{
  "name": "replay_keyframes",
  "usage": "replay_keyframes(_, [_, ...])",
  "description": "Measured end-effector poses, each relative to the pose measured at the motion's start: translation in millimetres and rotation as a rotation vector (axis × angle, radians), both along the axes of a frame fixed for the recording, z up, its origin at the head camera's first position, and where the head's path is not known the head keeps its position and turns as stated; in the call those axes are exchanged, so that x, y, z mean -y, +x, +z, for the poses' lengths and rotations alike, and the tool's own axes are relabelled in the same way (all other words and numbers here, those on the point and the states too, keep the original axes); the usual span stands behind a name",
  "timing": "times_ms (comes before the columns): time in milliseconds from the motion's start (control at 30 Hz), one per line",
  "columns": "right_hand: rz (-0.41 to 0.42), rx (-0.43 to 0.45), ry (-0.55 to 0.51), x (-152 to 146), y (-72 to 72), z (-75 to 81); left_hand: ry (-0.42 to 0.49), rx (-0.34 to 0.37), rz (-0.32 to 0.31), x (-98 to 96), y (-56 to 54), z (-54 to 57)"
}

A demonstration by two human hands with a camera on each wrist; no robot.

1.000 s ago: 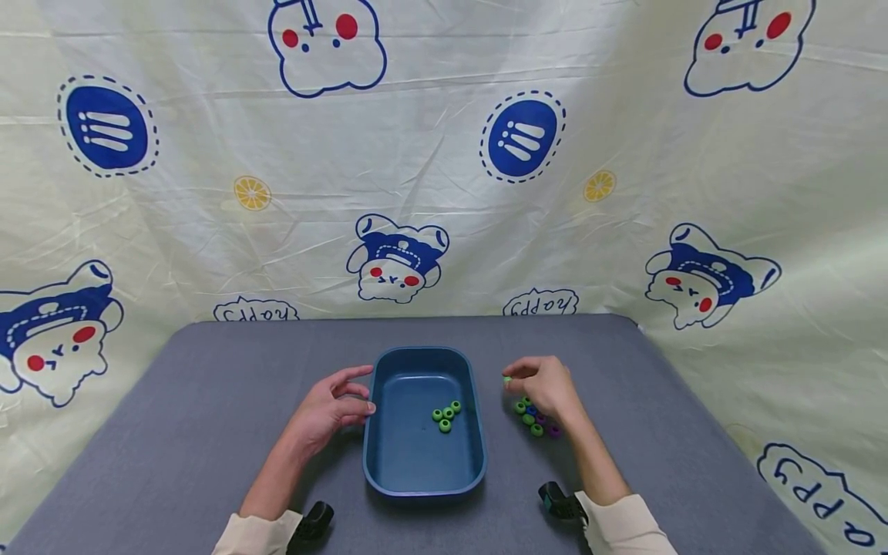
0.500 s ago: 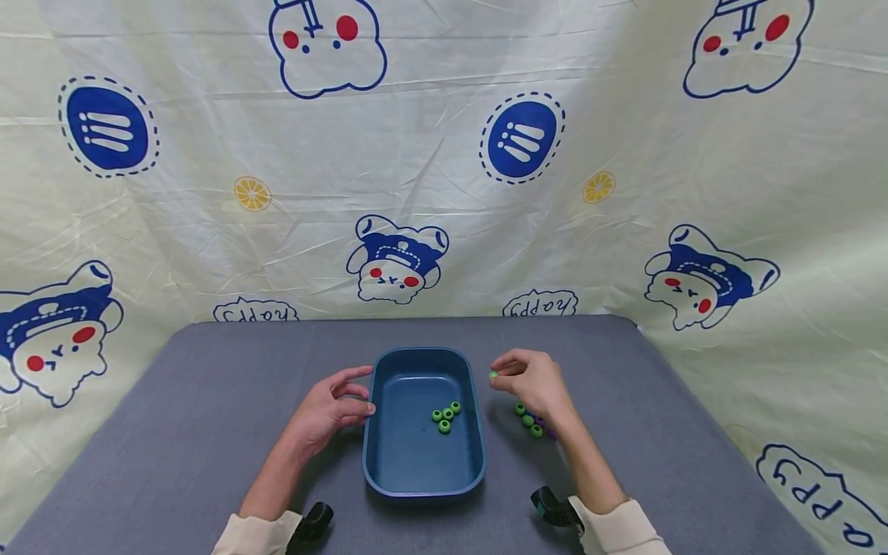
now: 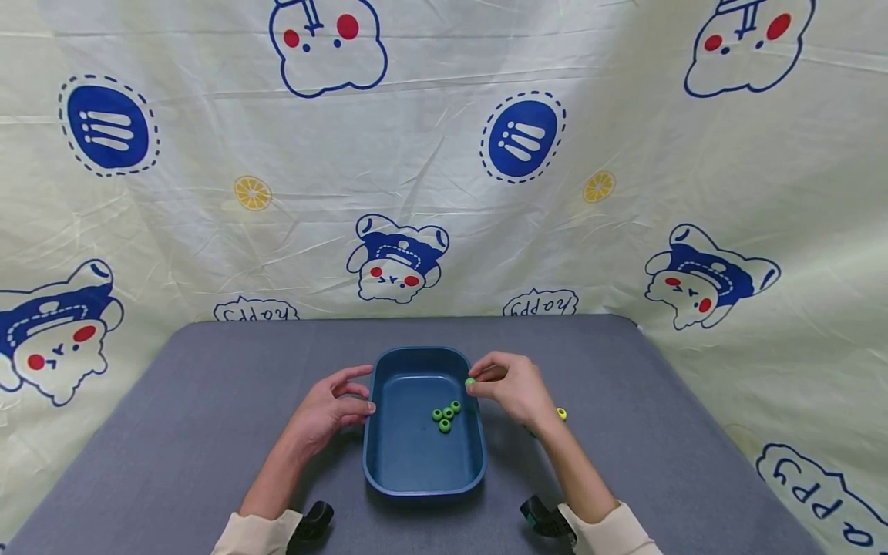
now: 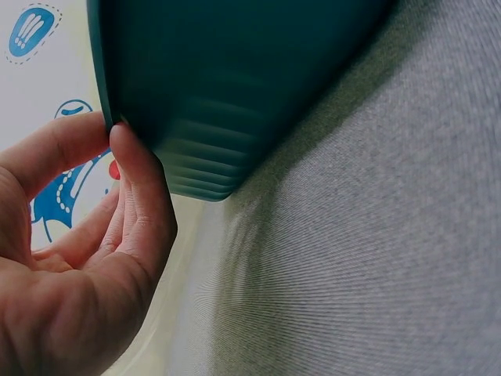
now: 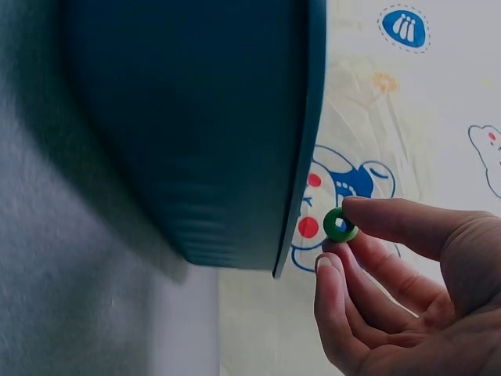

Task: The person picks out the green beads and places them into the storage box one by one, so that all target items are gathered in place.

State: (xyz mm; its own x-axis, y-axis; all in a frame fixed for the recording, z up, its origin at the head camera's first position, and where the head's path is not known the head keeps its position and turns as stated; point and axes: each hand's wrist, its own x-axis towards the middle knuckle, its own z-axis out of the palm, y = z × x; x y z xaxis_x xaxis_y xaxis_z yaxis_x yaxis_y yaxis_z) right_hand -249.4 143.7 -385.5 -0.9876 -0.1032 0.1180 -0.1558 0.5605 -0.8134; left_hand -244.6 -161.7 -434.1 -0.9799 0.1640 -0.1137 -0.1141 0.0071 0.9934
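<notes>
Between its thumb and index finger my right hand [image 3: 512,388] pinches a green bead [image 5: 340,225], with the hole facing the right wrist camera. The bead is at the right rim of a blue rectangular tray [image 3: 423,462], beside its far end. My left hand [image 3: 329,412] holds the tray's left rim, index finger and thumb at the edge, as the left wrist view also shows. Several green beads [image 3: 445,426] lie grouped in the right half of the tray.
A yellow bead [image 3: 561,414] shows past the right wrist on the grey tabletop [image 3: 264,370]; the right forearm hides most of the other loose beads there. A printed cream curtain [image 3: 444,154] hangs behind the table.
My right hand has moved left from above the loose beads to the tray's right rim, carrying the green bead. A yellow bead has come into view. The left hand and tray have stayed put.
</notes>
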Motion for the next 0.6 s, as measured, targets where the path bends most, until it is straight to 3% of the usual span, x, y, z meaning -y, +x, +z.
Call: replay_keyframes(600, [0.093, 0.051, 0.018, 10.1, 1.7, -6.3, 0.007, 0.004, -0.001, 0.7, -0.8, 0.0])
